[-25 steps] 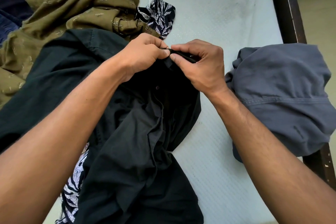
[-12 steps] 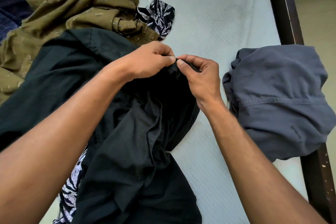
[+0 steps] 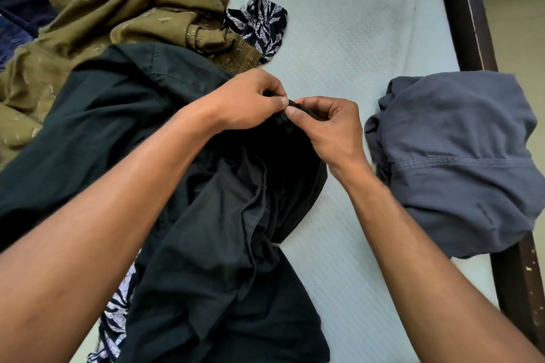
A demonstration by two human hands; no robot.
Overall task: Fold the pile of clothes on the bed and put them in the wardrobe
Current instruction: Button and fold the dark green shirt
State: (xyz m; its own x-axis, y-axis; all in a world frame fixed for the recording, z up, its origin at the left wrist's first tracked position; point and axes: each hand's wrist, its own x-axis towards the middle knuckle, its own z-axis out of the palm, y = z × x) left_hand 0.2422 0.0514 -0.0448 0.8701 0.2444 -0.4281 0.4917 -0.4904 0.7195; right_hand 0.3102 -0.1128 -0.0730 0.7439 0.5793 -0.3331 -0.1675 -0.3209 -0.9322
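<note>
Left hand and right hand both pinch one raised edge of the black shirt, fingertips nearly touching; shirt hangs crumpled from the pinch onto the pale mattress; olive garment heaped behind it with a leaf-print cloth (dark blue and white); grey-blue garment lies right, near the dark bed frame.

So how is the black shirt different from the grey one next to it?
The black shirt is pinched at its top edge by the left hand and right hand; the grey garment is untouched. The black shirt trails long down the mattress; the grey garment sits bunched at the right edge. Both are crumpled and not yet folded.
</note>
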